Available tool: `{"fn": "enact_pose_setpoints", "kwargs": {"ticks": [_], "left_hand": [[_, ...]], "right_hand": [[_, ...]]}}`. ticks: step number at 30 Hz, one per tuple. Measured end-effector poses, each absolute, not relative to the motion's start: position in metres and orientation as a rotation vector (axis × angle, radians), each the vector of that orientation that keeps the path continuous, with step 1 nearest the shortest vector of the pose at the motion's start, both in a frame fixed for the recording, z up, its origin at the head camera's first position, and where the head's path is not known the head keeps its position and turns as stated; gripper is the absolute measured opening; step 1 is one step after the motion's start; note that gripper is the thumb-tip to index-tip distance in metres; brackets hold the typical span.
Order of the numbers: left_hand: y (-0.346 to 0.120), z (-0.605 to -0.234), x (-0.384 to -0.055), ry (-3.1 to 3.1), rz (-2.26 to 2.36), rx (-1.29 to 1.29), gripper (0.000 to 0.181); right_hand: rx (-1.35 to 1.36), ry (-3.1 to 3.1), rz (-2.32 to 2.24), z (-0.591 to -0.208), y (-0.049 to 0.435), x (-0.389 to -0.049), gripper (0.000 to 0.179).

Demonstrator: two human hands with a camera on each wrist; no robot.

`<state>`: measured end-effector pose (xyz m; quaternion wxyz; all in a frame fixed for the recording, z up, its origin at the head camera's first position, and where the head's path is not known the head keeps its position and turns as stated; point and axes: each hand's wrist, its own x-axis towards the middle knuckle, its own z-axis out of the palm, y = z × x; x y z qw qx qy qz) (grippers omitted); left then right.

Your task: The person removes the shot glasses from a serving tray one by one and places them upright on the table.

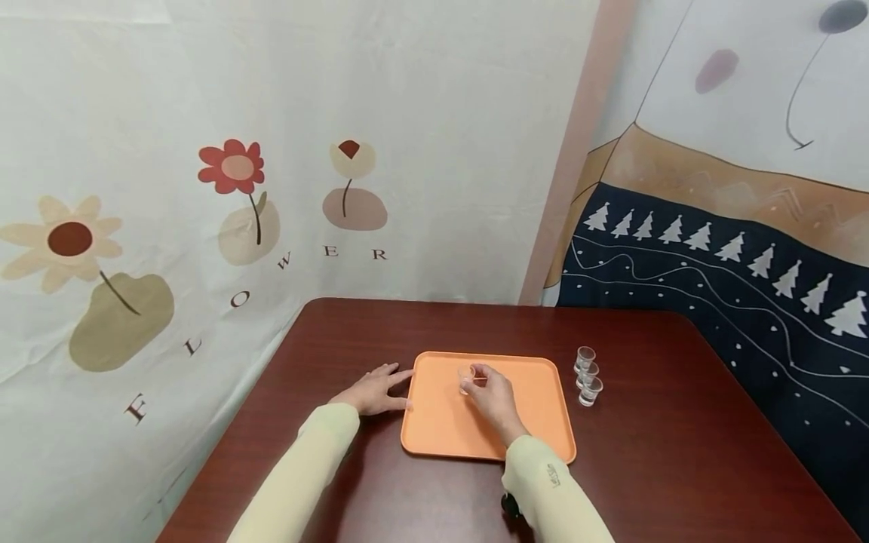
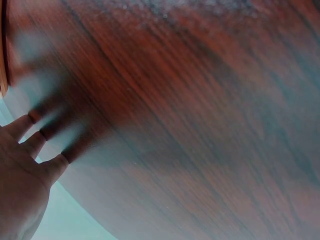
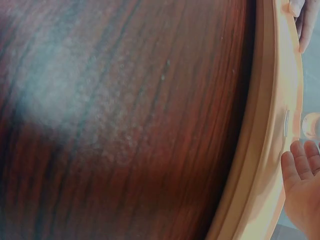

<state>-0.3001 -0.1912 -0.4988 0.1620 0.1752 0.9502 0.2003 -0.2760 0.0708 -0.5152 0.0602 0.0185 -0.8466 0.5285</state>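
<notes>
A small clear shot glass (image 1: 465, 377) stands over the upper middle of the orange tray (image 1: 441, 431), and my right hand (image 1: 498, 403) pinches it between thumb and fingers. In the right wrist view part of this glass (image 3: 311, 125) shows just beyond the fingers of the right hand (image 3: 302, 187). My left hand (image 1: 372, 392) lies at the tray's left rim with fingers spread, index and thumb tips right at the edge. The left wrist view has the left hand (image 2: 22, 172) at its lower left, its fingers reaching over the dark wood.
To the right of the tray, three clear shot glasses (image 1: 588, 375) form a short row on the reddish-brown table (image 1: 652, 452). Behind the table hangs a pale cloth (image 1: 434, 249) with printed flowers; a dark patterned cloth (image 1: 679, 279) hangs on the right.
</notes>
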Motion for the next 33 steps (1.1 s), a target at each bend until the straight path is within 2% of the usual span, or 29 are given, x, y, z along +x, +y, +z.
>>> {"fn": "enact_pose_setpoints", "kwargs": {"ticks": [7, 22, 33], "left_hand": [[-0.188, -0.499, -0.303, 2.719, 0.544, 0.501, 0.078], [-0.194, -0.501, -0.301, 2.716, 0.575, 0.493, 0.078], [-0.193, -0.502, -0.303, 2.719, 0.577, 0.51, 0.079]], "right_hand": [[0.059, -2.536, 1.582, -0.516, 0.077, -0.276, 0.023], [-0.018, -2.537, 1.544, -0.505, 0.094, -0.268, 0.031], [-0.072, -2.504, 1.472, -0.496, 0.133, -0.264, 0.029]]}}
